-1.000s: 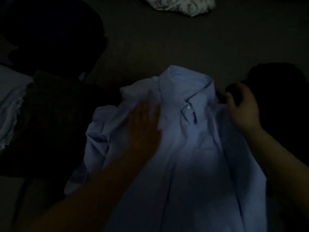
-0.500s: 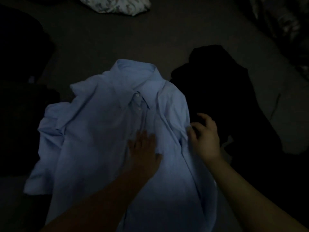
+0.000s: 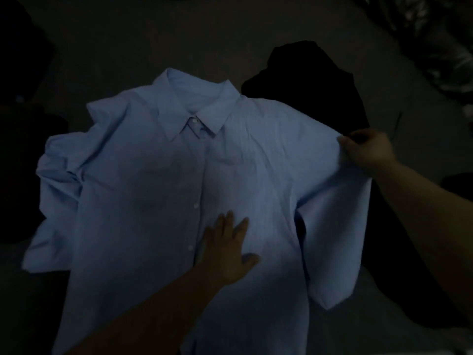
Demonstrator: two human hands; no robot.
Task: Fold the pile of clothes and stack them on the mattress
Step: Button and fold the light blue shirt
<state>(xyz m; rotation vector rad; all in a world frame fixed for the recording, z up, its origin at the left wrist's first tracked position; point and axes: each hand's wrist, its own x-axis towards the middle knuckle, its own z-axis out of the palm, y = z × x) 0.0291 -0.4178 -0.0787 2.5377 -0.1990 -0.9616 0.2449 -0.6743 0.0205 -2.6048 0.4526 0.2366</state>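
Light blue button-up cotton shirt [image 3: 163,201] is lying face-up on dark mattress [image 3: 128,42]. Left hand [image 3: 227,252] is pressing flat, fingers spread; right hand [image 3: 366,152] is pinching the shoulder seam. Should be pulling sideways w/ even tension, smoothing wrinkles before folding.

Very dark frame. Shirt [image 3: 158,190] hem runs off the near edge. Dark garment [image 3: 314,83] far right is a black mass partly under the shirt's shoulder, type unreadable. Left side is black, can't tell what's there. Patterned fabric [image 3: 440,42] in the far right corner is cropped and blurry.
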